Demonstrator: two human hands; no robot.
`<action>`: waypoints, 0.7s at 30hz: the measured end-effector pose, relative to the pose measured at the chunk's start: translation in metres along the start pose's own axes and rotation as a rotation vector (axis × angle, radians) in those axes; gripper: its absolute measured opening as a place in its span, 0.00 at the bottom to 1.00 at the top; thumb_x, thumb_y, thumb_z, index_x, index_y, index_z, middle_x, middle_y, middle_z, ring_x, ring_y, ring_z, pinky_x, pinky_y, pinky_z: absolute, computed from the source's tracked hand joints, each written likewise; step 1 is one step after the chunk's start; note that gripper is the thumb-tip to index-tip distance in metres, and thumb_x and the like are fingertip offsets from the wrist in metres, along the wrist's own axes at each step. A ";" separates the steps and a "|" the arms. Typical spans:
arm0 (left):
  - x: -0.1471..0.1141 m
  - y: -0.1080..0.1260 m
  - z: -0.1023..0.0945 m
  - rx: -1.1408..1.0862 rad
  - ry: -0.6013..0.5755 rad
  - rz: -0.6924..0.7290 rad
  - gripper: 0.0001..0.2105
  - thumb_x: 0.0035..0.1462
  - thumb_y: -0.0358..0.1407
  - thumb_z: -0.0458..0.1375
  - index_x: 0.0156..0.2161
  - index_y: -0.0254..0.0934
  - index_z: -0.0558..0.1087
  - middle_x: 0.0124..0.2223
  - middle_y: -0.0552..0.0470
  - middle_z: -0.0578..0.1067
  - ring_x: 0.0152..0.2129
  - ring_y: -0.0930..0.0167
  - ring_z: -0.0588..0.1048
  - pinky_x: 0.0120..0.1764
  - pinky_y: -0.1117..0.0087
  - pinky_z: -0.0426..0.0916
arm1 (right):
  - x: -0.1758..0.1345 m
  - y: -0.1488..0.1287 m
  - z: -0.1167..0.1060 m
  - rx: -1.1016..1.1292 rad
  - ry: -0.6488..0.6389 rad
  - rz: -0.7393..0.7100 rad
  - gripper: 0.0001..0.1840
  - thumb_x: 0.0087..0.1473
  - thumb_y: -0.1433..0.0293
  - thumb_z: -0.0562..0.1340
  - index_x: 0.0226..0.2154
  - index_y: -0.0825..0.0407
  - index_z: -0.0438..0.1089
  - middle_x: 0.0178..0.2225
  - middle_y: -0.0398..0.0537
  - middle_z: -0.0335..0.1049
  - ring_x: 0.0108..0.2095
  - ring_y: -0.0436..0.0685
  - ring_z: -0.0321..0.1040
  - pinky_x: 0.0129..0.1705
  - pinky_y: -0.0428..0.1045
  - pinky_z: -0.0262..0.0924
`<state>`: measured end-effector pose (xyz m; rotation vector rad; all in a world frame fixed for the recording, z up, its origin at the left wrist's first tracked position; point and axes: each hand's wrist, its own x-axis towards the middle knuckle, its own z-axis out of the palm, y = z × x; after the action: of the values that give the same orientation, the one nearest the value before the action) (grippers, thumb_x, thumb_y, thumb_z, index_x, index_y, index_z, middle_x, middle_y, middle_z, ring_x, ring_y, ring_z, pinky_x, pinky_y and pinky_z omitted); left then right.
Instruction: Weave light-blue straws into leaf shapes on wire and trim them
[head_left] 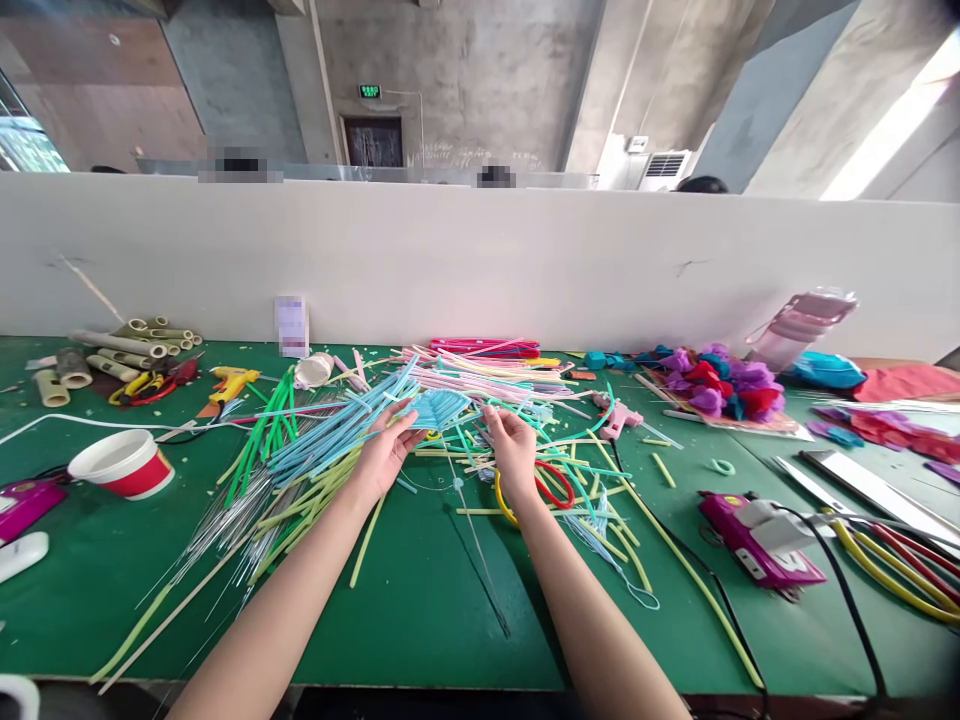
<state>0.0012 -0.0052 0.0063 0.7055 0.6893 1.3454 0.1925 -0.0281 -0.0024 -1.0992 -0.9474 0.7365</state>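
Observation:
My left hand (386, 450) pinches a light-blue, fan-shaped piece made of thin strips (442, 408) between thumb and fingers. Just right of its edge, my right hand (514, 445) has its fingertips pressed together; what lies between them is too small to tell. A thin wire with a small blue disc (458, 484) hangs below the piece. Beside my left wrist lies a bundle of blue sticks (322, 445). Pliers with red and yellow handles (556, 484) lie behind and beside my right hand, partly hidden by it.
Yellow-green sticks and bare wires (232, 510) spread to the left, near a paper cup (124, 465) and a yellow glue gun (231, 384). Right stand a pink glue gun (619, 418), a purple power strip (757, 540) with cables and a pink bottle (802, 325). A white partition (390, 260) borders the green table.

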 end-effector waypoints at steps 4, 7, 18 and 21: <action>0.000 -0.001 -0.002 0.040 -0.019 0.023 0.22 0.48 0.27 0.68 0.49 0.38 0.72 0.35 0.54 0.80 0.29 0.72 0.80 0.39 0.70 0.77 | 0.002 0.004 -0.002 -0.080 0.040 -0.017 0.22 0.49 0.50 0.66 0.26 0.54 0.72 0.24 0.44 0.68 0.26 0.52 0.60 0.31 0.47 0.55; 0.000 -0.002 -0.003 0.059 -0.009 0.040 0.22 0.48 0.27 0.68 0.50 0.38 0.72 0.33 0.55 0.80 0.28 0.72 0.80 0.38 0.70 0.77 | 0.003 0.005 -0.004 -0.058 0.010 -0.012 0.23 0.51 0.50 0.64 0.27 0.54 0.72 0.25 0.45 0.70 0.27 0.52 0.62 0.32 0.47 0.55; 0.005 0.003 -0.010 0.019 0.120 0.093 0.18 0.48 0.23 0.65 0.46 0.34 0.73 0.31 0.54 0.79 0.26 0.73 0.80 0.35 0.73 0.78 | 0.006 0.003 -0.005 -0.170 -0.049 -0.056 0.26 0.52 0.45 0.60 0.27 0.52 0.68 0.24 0.45 0.69 0.26 0.53 0.63 0.30 0.48 0.57; 0.006 0.005 -0.012 0.013 0.145 0.096 0.18 0.48 0.22 0.65 0.46 0.34 0.73 0.30 0.53 0.79 0.25 0.73 0.80 0.35 0.72 0.78 | 0.006 -0.001 -0.006 -0.077 -0.018 -0.012 0.25 0.50 0.45 0.62 0.30 0.52 0.70 0.28 0.47 0.72 0.31 0.55 0.67 0.33 0.48 0.61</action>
<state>-0.0105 0.0018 0.0031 0.6632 0.7887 1.4925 0.2004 -0.0255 -0.0006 -1.1551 -1.0040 0.7059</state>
